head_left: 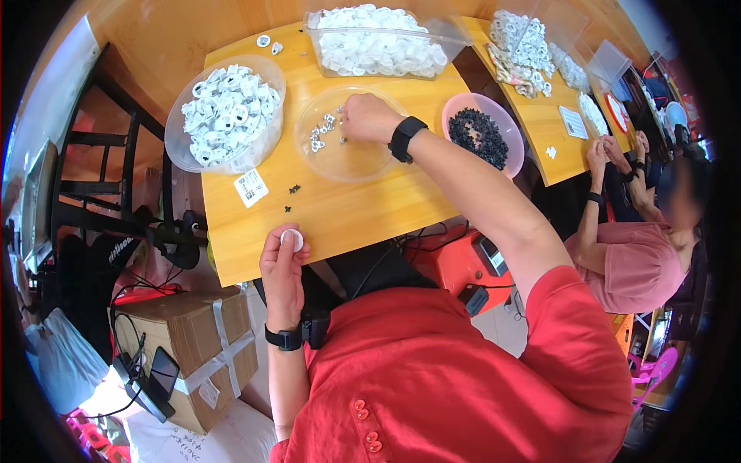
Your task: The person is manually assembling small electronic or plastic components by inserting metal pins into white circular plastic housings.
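Note:
My left hand (284,270) is closed at the table's front edge, a small round white plastic piece (293,238) pinched between thumb and fingers. Stretched out across the table, my right hand (369,119) reaches down into a shallow clear round dish (353,170). Small silvery metal parts (318,137) lie scattered in the dish beside its fingertips. Those fingers are drawn together; whatever they pinch is hidden. Two little clusters of black parts (294,189) rest on the wood between the dish and my left hand.
Left of the dish stands a clear tub (181,147) heaped with white pieces; a pink bowl (515,158) of black parts is at right. A clear box (378,69) of white pieces sits behind. A co-worker (637,258) works at another table (552,147) to the right.

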Demonstrator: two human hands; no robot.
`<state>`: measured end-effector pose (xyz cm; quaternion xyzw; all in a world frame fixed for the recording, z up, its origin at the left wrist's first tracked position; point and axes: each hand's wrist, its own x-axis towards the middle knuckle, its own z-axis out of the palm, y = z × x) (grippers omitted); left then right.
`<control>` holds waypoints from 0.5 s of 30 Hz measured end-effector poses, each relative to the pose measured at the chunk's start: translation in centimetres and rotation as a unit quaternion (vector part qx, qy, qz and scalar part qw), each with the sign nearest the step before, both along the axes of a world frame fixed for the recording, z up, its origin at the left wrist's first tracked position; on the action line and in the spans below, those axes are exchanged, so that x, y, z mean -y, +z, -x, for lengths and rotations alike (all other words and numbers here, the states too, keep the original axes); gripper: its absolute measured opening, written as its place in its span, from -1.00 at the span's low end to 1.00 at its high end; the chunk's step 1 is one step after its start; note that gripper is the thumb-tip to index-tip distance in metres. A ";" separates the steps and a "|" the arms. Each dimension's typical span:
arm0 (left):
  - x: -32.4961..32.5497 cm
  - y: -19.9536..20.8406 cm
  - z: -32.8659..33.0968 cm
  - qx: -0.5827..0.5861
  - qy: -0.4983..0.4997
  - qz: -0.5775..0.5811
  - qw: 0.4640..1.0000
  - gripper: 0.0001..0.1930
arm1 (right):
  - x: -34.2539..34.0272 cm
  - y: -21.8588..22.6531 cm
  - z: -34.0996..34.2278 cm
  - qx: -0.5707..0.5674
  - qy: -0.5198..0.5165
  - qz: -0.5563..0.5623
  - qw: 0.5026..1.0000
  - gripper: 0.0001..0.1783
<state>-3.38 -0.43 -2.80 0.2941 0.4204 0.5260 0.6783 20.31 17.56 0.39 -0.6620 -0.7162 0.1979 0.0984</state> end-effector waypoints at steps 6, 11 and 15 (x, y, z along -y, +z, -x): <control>-0.2 0.2 0.0 0.007 0.007 0.002 1.000 -0.85 | 0.5 -0.7 0.6 -0.016 0.064 -0.049 0.997 -0.77; -0.1 0.9 -0.3 -0.008 0.014 0.015 1.000 -0.87 | 0.7 0.7 1.2 0.069 0.077 -0.014 0.995 -0.81; -0.1 1.6 -0.5 -0.015 0.005 0.013 1.000 -0.81 | 2.6 3.2 0.5 -0.307 0.046 0.170 0.935 -0.89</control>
